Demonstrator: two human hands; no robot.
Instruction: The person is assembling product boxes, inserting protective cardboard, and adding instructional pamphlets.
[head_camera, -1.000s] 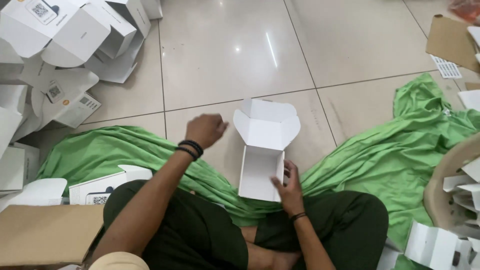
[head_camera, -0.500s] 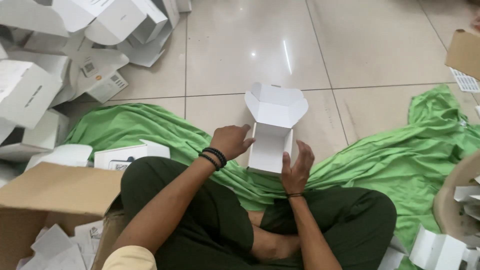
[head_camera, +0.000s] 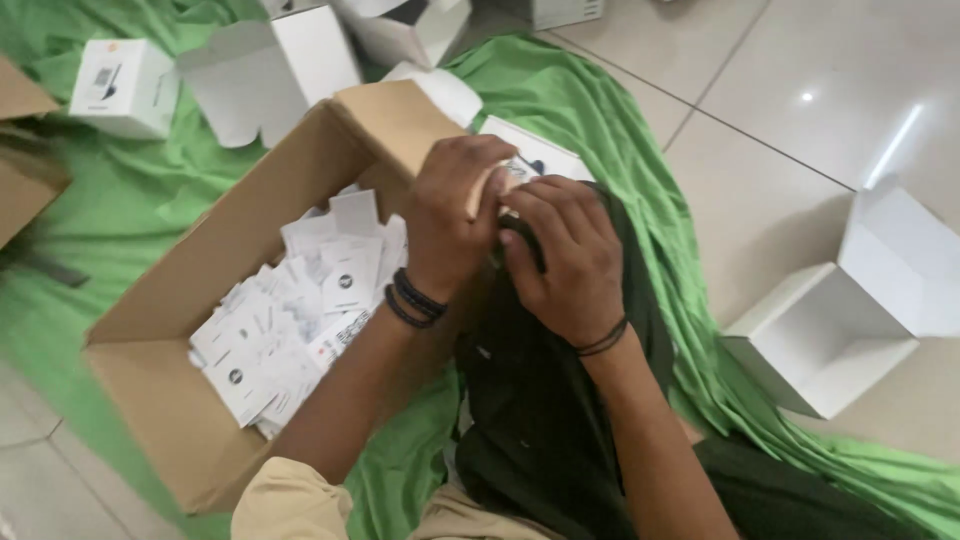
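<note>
My left hand (head_camera: 455, 215), with dark bead bands at the wrist, grips the near flap edge of a brown cardboard box (head_camera: 190, 420). The box lies open on the green cloth (head_camera: 150, 200) and holds several white printed leaflets (head_camera: 300, 310). My right hand (head_camera: 560, 255) sits right beside the left one over my dark-trousered knee, fingers curled at the same flap edge; what it holds is hidden. An open white carton (head_camera: 830, 340) stands apart on the floor tiles to my right, untouched.
Small white boxes (head_camera: 125, 85) and an opened white carton (head_camera: 265, 70) lie on the cloth at the top left. Another brown box edge (head_camera: 25, 170) shows at the far left. Glossy floor tiles (head_camera: 800, 120) stretch to the upper right.
My view has swung left from the white carton to the brown box. Both hands let go of the carton and moved to the brown box's flap.
</note>
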